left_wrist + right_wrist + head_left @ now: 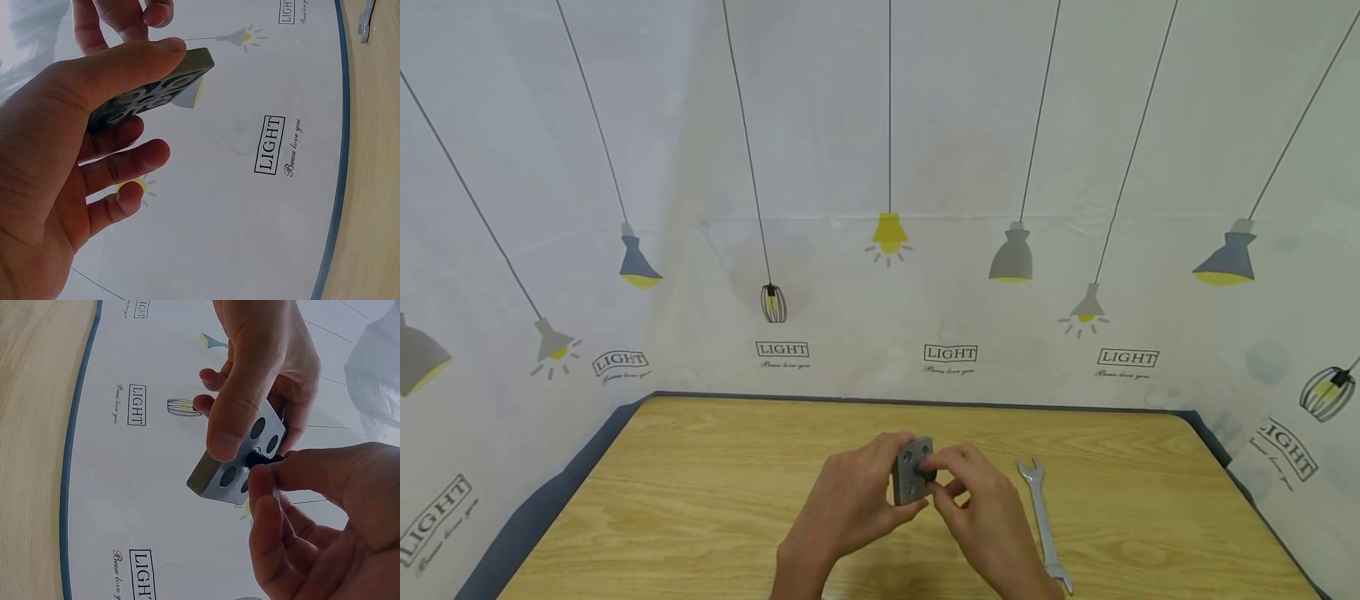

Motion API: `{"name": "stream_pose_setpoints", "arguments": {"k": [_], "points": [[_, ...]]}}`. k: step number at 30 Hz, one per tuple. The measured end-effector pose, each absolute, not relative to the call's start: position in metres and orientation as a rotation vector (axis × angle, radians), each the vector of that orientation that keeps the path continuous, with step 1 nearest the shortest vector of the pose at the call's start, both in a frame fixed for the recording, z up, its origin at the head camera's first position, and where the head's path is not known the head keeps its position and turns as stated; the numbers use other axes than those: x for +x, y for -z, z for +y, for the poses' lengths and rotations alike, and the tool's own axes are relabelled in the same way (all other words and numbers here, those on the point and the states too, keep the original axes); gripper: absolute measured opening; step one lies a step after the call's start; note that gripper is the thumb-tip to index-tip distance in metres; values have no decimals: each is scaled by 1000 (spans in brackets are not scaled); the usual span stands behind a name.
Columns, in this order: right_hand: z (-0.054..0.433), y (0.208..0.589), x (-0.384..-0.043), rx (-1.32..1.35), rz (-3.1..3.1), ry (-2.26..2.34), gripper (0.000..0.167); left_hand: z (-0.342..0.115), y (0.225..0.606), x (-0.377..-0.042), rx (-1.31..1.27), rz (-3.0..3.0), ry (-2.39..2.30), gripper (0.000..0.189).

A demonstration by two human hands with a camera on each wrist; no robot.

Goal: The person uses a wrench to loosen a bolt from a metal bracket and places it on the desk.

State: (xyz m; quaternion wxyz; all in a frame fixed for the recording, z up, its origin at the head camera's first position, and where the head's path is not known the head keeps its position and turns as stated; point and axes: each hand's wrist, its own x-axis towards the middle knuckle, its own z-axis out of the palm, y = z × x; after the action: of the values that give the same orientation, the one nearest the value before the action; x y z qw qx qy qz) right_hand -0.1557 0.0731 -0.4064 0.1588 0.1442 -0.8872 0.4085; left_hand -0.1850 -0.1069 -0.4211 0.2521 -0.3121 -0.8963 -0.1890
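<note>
My left hand [854,493] grips a grey metal block [903,481] with several round holes, its thumb and fingers on the block's edges. In the right wrist view the block [212,481] is tilted, with a black threaded bolt [257,459] standing in a hole near its middle. My right hand [981,508] pinches the outer end of that bolt between thumb and index finger. The left wrist view shows the block [203,59] edge-on under the left thumb, and the bolt is hidden there. Both hands are held above the wooden table.
A silver open-ended wrench [1042,521] lies on the wooden table [700,492] just right of my right hand. Behind the table's dark blue edge [850,401] hangs a white sheet [835,275] printed with lamps and the word LIGHT.
</note>
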Motion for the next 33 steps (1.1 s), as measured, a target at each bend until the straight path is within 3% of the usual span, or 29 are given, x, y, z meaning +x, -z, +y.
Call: {"name": "stream_pose_setpoints", "arguments": {"k": [19,33], "points": [[71,407,-156,441,-2496,-1175,35,-107,420,-185,-857,-2439,510,65],[71,405,-155,387,-2521,-1205,27,-108,418,-184,-854,-2455,522,66]]}}
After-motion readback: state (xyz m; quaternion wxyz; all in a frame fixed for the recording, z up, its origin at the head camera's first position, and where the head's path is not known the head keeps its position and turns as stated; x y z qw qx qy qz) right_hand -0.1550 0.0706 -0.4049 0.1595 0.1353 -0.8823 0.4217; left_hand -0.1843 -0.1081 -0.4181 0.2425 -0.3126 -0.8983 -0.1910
